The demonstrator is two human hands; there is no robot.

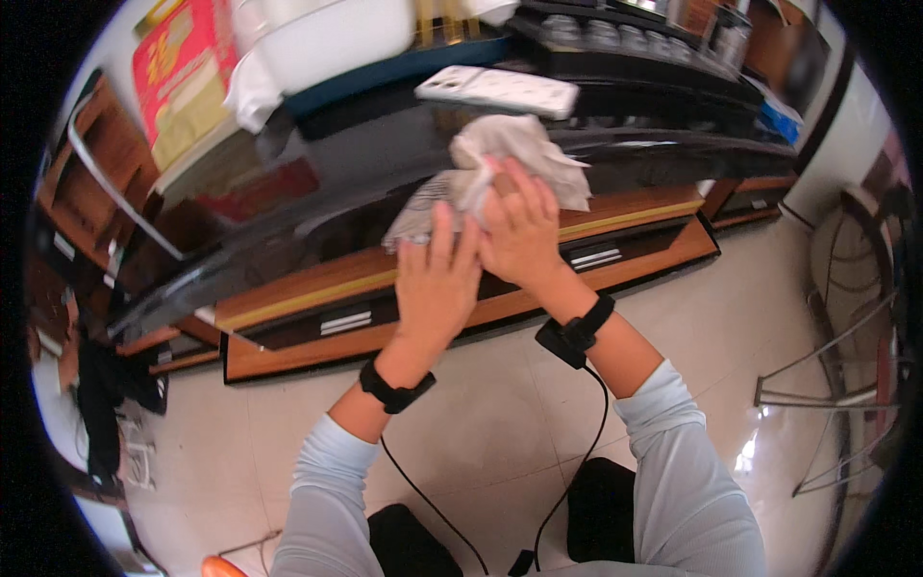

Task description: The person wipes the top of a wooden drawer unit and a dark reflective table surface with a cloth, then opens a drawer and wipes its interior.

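Note:
A crumpled pale cloth (523,137) lies near the front edge of a glossy black tabletop (346,180). Its left part is greyer, with dark printed lines. My right hand (523,231) is on the cloth, its fingers bent over the bunched folds. Fingers spread, my left hand (436,288) reaches to the cloth's lower left edge and does not appear to grasp it. The two hands nearly touch at the thumbs. Just beyond the cloth lies a white phone (497,90) with its camera side up. Both wrists wear black straps with cables.
At the back left stand a white container (339,43) on a dark blue tray (396,68) and a red package (184,65). Several small glass jars (598,32) line the back. Wooden drawers (649,249) sit below the tabletop. A metal-legged chair (822,397) is at right; a person (101,397) is at left.

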